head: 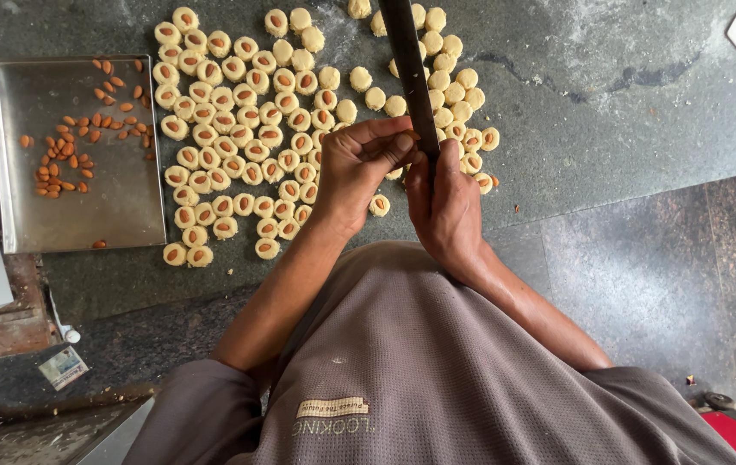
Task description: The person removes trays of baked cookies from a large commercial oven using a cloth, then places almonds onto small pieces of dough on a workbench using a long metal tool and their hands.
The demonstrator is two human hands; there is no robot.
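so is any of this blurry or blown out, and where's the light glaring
Head view: mostly sharp, wide-angle bending at the edges; soft glare on the steel tray; the long dark blade looks slightly soft; both hands, left hand and right hand, shade the dough pieces beneath.

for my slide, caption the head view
Both hands, left hand and right hand, grip a dark blade over almond-topped dough rounds.

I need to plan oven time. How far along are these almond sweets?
Mostly done: the dough rounds left of the hands already carry an almond each. In hand: the left hand and right hand both grip a long dark blade. Left: the plain rounds beside the blade lack almonds, and loose almonds remain on the steel tray.
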